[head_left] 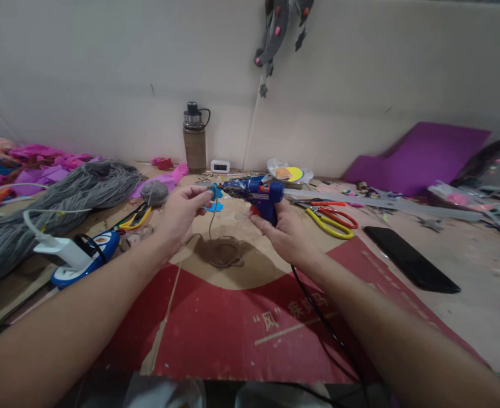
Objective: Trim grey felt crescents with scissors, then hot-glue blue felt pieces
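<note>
In my right hand (277, 226) is a blue hot glue gun (260, 192), its nozzle pointing left and a clear glue stick (309, 194) running out of its back. My left hand (186, 209) pinches a small blue piece (214, 192) right at the nozzle; whether the two touch I cannot tell. From that piece a thin grey cord (212, 221) hangs down and lies in a loose coil (225, 252) on the cardboard. Just behind the fingers lies another bright blue cut-out (216, 206), partly hidden.
Red and tan cardboard (216, 328) covers the table. Right are scissors (330, 221) and a black phone (411, 259). Left are grey yarn (84, 192), a yellow cutter (137, 218) and a power strip (88, 260). A bottle (195, 144) stands behind. The gun's cable (317, 309) trails toward me.
</note>
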`<action>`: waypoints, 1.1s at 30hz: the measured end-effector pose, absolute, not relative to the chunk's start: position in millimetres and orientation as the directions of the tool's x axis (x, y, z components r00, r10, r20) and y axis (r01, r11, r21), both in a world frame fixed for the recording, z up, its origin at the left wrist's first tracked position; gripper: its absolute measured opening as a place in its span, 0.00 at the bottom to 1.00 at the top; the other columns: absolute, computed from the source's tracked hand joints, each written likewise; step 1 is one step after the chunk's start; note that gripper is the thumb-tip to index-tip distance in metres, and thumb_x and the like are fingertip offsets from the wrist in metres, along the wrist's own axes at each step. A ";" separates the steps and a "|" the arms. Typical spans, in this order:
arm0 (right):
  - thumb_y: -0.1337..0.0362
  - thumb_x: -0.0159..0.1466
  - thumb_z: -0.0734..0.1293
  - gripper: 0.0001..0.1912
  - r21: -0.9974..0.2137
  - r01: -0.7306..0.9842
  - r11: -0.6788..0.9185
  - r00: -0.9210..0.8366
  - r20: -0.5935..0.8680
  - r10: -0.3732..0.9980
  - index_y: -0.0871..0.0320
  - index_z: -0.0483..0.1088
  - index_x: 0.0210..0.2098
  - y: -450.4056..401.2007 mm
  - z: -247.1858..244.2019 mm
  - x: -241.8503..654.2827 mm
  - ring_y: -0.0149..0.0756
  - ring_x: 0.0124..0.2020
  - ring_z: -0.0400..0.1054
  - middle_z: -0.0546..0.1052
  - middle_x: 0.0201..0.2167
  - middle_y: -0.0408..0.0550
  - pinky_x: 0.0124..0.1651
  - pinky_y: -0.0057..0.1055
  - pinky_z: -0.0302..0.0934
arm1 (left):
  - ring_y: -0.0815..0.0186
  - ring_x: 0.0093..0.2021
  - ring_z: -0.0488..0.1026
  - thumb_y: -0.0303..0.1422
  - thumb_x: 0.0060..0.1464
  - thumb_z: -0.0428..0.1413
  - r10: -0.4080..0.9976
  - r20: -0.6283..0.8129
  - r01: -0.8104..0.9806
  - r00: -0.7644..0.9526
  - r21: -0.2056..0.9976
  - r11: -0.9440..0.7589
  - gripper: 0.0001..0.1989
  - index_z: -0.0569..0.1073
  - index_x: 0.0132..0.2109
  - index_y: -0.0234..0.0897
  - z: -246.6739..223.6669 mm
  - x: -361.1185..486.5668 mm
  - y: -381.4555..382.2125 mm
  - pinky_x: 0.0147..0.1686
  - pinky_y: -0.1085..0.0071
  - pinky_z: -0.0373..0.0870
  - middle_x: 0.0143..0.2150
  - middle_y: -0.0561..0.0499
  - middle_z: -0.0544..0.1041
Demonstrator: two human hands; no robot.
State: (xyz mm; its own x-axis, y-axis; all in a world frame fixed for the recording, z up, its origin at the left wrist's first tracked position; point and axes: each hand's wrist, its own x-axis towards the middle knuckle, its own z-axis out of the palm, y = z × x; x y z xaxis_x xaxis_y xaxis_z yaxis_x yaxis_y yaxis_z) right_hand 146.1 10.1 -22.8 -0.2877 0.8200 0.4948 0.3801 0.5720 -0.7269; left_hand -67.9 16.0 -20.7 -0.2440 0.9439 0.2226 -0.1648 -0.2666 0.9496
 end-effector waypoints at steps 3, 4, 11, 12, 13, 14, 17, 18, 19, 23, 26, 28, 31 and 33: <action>0.59 0.62 0.64 0.10 -0.724 0.372 0.580 -0.298 0.499 0.814 0.55 0.66 0.42 9.3 -23.5 146.0 0.38 0.36 0.68 0.75 0.36 0.47 0.42 0.36 0.62 | 0.73 0.26 0.69 0.33 0.42 0.66 0.945 0.216 -0.162 -0.246 0.952 -0.260 0.10 0.74 0.31 0.34 -20.5 -66.5 15.2 0.25 0.75 0.61 0.27 0.53 0.73; 0.59 0.63 0.64 0.09 -0.724 0.372 0.581 -0.300 0.498 0.814 0.55 0.66 0.42 8.8 -23.3 145.9 0.38 0.36 0.68 0.75 0.35 0.47 0.42 0.36 0.62 | 0.73 0.26 0.69 0.32 0.41 0.66 0.945 0.213 -0.165 -0.247 0.952 -0.258 0.10 0.74 0.31 0.35 -20.1 -65.9 14.7 0.25 0.74 0.60 0.27 0.53 0.73; 0.58 0.62 0.64 0.10 -0.715 0.391 0.579 -0.298 0.497 0.815 0.54 0.66 0.42 6.7 -21.3 146.2 0.39 0.37 0.68 0.75 0.36 0.48 0.42 0.37 0.63 | 0.72 0.25 0.69 0.32 0.41 0.66 0.950 0.184 -0.181 -0.251 0.955 -0.233 0.09 0.74 0.30 0.34 -16.9 -63.6 11.8 0.25 0.74 0.61 0.27 0.53 0.73; 0.58 0.62 0.64 0.10 -0.717 0.386 0.580 -0.299 0.498 0.814 0.54 0.66 0.42 6.5 -21.2 146.1 0.39 0.37 0.68 0.75 0.36 0.48 0.42 0.37 0.63 | 0.72 0.25 0.69 0.32 0.41 0.66 0.950 0.186 -0.179 -0.250 0.956 -0.234 0.09 0.74 0.30 0.34 -17.0 -63.6 11.8 0.25 0.74 0.61 0.27 0.53 0.74; 0.58 0.63 0.64 0.10 -0.720 0.382 0.580 -0.299 0.497 0.814 0.54 0.66 0.42 6.2 -21.0 146.0 0.39 0.37 0.68 0.75 0.36 0.48 0.42 0.37 0.63 | 0.72 0.25 0.68 0.32 0.41 0.66 0.950 0.189 -0.177 -0.248 0.956 -0.236 0.09 0.74 0.30 0.34 -17.3 -63.6 11.9 0.25 0.74 0.61 0.27 0.52 0.74; 0.59 0.63 0.64 0.09 -0.722 0.380 0.578 -0.299 0.495 0.816 0.54 0.66 0.42 6.0 -20.8 146.0 0.39 0.37 0.68 0.75 0.36 0.47 0.42 0.37 0.63 | 0.73 0.25 0.68 0.32 0.41 0.66 0.950 0.193 -0.174 -0.246 0.955 -0.239 0.09 0.74 0.30 0.34 -17.8 -63.7 12.0 0.25 0.74 0.60 0.27 0.52 0.74; 0.58 0.63 0.64 0.09 -0.723 0.389 0.571 -0.296 0.488 0.821 0.54 0.66 0.42 5.7 -20.6 145.8 0.38 0.35 0.68 0.75 0.35 0.47 0.41 0.37 0.63 | 0.73 0.25 0.68 0.32 0.41 0.66 0.949 0.204 -0.168 -0.242 0.954 -0.248 0.09 0.75 0.30 0.34 -19.5 -64.1 12.7 0.26 0.74 0.61 0.27 0.53 0.74; 0.58 0.63 0.64 0.10 -0.722 0.391 0.572 -0.296 0.490 0.820 0.54 0.66 0.42 5.8 -20.7 145.8 0.38 0.35 0.68 0.75 0.35 0.47 0.41 0.37 0.62 | 0.73 0.25 0.68 0.32 0.41 0.66 0.948 0.205 -0.167 -0.243 0.954 -0.249 0.09 0.75 0.30 0.34 -19.9 -64.3 12.9 0.26 0.74 0.61 0.27 0.53 0.74; 0.58 0.63 0.64 0.10 -0.720 0.390 0.574 -0.296 0.493 0.818 0.54 0.66 0.42 6.0 -20.8 145.8 0.38 0.35 0.68 0.75 0.35 0.47 0.41 0.37 0.62 | 0.72 0.25 0.68 0.32 0.41 0.66 0.948 0.203 -0.166 -0.244 0.955 -0.247 0.10 0.75 0.30 0.34 -20.0 -64.3 13.1 0.26 0.74 0.61 0.28 0.53 0.74; 0.59 0.62 0.64 0.10 -0.713 0.387 0.584 -0.299 0.503 0.811 0.55 0.66 0.41 6.1 -21.0 145.9 0.37 0.35 0.67 0.75 0.35 0.47 0.40 0.36 0.62 | 0.73 0.25 0.68 0.32 0.40 0.66 0.949 0.192 -0.167 -0.248 0.957 -0.237 0.09 0.75 0.30 0.34 -18.9 -63.9 12.9 0.25 0.74 0.61 0.27 0.53 0.74; 0.58 0.62 0.64 0.10 -0.709 0.407 0.575 -0.300 0.491 0.818 0.55 0.66 0.41 5.6 -20.6 146.3 0.38 0.34 0.67 0.75 0.34 0.47 0.39 0.35 0.61 | 0.73 0.25 0.68 0.32 0.41 0.66 0.948 0.196 -0.166 -0.250 0.956 -0.242 0.09 0.75 0.30 0.34 -18.1 -63.6 12.3 0.25 0.74 0.61 0.27 0.52 0.74; 0.57 0.62 0.64 0.10 -0.706 0.411 0.577 -0.299 0.493 0.817 0.55 0.66 0.41 5.4 -20.6 146.7 0.37 0.34 0.67 0.74 0.34 0.47 0.39 0.35 0.61 | 0.72 0.25 0.68 0.32 0.40 0.66 0.948 0.200 -0.158 -0.248 0.957 -0.244 0.09 0.75 0.30 0.34 -18.3 -63.8 12.1 0.25 0.74 0.61 0.27 0.52 0.75; 0.57 0.63 0.64 0.10 -0.701 0.403 0.588 -0.299 0.507 0.809 0.55 0.66 0.41 5.5 -20.8 147.0 0.37 0.33 0.67 0.74 0.34 0.47 0.39 0.35 0.61 | 0.72 0.25 0.68 0.32 0.40 0.66 0.948 0.205 -0.148 -0.244 0.958 -0.245 0.09 0.75 0.29 0.34 -18.7 -64.3 12.4 0.26 0.74 0.61 0.27 0.52 0.74; 0.57 0.62 0.64 0.10 -0.700 0.406 0.588 -0.293 0.509 0.809 0.54 0.66 0.41 5.5 -20.8 146.9 0.37 0.33 0.67 0.74 0.33 0.46 0.39 0.36 0.61 | 0.72 0.25 0.68 0.32 0.40 0.66 0.947 0.205 -0.150 -0.248 0.958 -0.246 0.09 0.75 0.29 0.35 -18.5 -64.1 12.4 0.26 0.74 0.61 0.27 0.52 0.74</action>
